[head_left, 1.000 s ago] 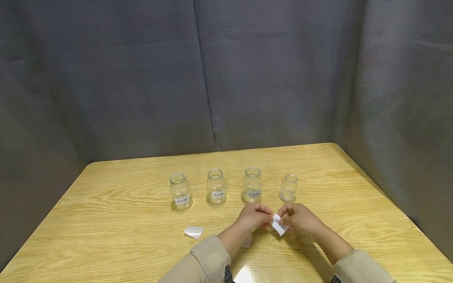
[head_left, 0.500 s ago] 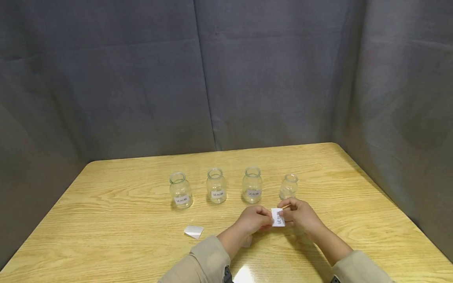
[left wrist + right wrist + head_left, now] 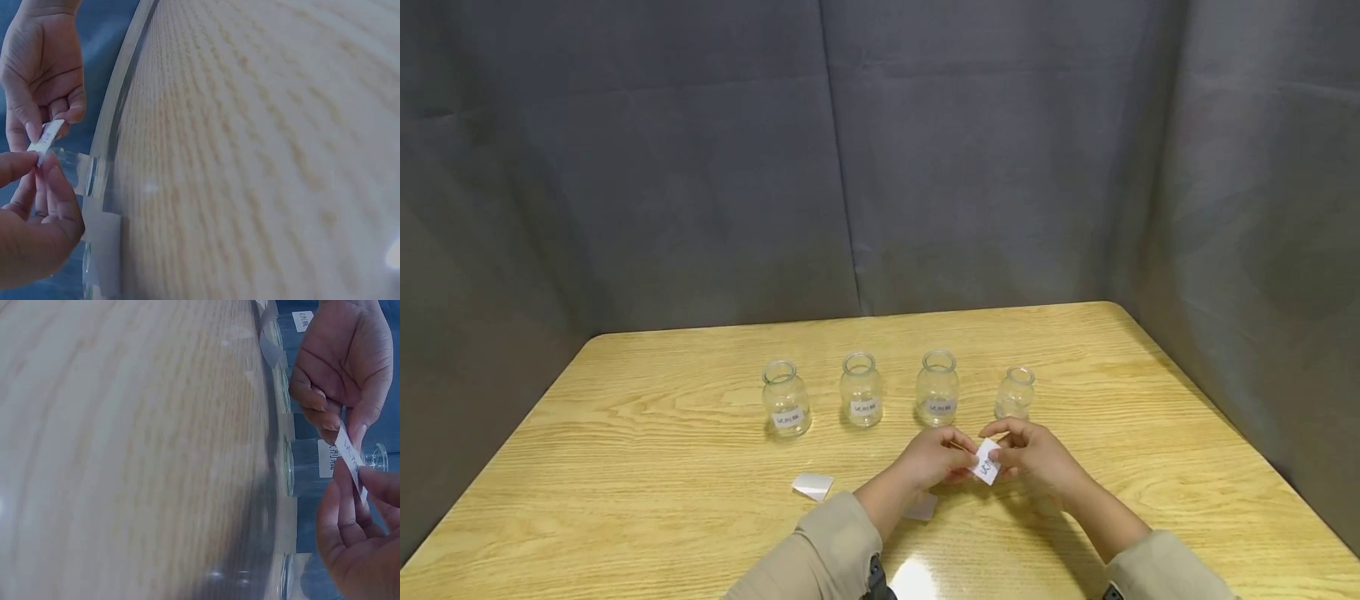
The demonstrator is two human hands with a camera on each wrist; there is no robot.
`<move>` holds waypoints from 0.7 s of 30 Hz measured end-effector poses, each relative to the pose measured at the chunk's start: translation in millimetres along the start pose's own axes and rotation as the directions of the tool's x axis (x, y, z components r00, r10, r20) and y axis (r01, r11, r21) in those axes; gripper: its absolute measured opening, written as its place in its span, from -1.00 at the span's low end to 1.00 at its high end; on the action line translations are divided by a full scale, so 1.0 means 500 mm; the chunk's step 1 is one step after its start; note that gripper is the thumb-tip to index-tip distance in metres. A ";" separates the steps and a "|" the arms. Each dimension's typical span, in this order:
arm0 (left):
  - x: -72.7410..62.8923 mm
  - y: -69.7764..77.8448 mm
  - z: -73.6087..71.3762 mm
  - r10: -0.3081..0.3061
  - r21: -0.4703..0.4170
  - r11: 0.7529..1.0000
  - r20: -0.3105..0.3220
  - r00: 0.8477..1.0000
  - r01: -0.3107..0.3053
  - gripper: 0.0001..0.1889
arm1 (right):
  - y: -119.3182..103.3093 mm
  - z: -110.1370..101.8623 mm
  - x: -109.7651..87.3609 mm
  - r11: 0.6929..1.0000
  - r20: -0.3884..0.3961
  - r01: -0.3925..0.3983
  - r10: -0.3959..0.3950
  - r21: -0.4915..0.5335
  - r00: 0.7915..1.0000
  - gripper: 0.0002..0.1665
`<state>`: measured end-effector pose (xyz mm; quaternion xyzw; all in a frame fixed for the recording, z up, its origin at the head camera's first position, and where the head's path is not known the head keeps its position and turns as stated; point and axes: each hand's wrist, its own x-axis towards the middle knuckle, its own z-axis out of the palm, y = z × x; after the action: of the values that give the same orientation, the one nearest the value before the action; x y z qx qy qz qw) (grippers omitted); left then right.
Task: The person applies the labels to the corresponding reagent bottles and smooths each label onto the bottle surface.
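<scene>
Between my two hands, a small white label (image 3: 986, 463) with black handwriting is held up over the table in front of the jars. My left hand (image 3: 931, 458) pinches its left edge between thumb and fingers. On the opposite edge, my right hand (image 3: 1036, 457) pinches it with thumb and forefinger. Both wrist views show the label (image 3: 350, 456) slanted, with fingertips of each hand on it. Past the right hand stands a small glass jar (image 3: 1016, 393) with no label showing. Just beyond the left hand is a larger glass jar (image 3: 937, 387) bearing a written label.
Two more labelled glass jars, one in the middle (image 3: 861, 388) and one at left (image 3: 786, 398), complete the row. A white paper piece (image 3: 812, 485) lies left of the left forearm; another paper piece (image 3: 921, 507) is partly under it. Grey curtains (image 3: 700, 167) surround the wooden table (image 3: 625, 483).
The label has been turned between the fingers, from slanted to upright and back to a slant, and shifted slightly. Both hands keep hold of it; the jars stay in place.
</scene>
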<state>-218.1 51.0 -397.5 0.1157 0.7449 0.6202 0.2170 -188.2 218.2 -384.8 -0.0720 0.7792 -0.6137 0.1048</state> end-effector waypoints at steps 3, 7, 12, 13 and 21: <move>0.001 -0.002 -0.004 0.004 -0.032 0.999 0.027 1.000 -0.003 -0.88 | -0.001 -0.001 -0.001 1.000 -0.007 0.011 -0.011 -0.013 1.000 -0.59; 0.003 -0.004 -0.009 -0.013 -0.082 0.996 0.044 0.999 0.017 -0.89 | -0.004 0.001 0.000 1.000 -0.054 0.009 -0.010 -0.015 0.998 -0.61; 0.003 -0.007 -0.014 -0.031 -0.144 0.989 0.055 0.998 0.038 -0.88 | -0.005 0.000 0.000 1.000 -0.058 0.015 -0.014 0.018 0.998 -0.63; 0.003 -0.008 -0.015 -0.028 -0.157 0.987 0.062 0.998 0.038 -0.87 | -0.004 -0.001 0.000 1.000 -0.053 0.015 -0.014 0.024 0.999 -0.63; 0.000 -0.013 -0.032 0.007 -0.187 0.982 0.163 0.987 0.024 -0.83 | -0.002 -0.010 -0.005 0.995 0.041 0.039 -0.043 0.094 0.998 -0.62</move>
<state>-225.0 35.7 -401.5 0.1419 0.6632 0.6753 0.2898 -187.0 223.3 -382.6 -0.0960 0.7456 -0.6498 0.1120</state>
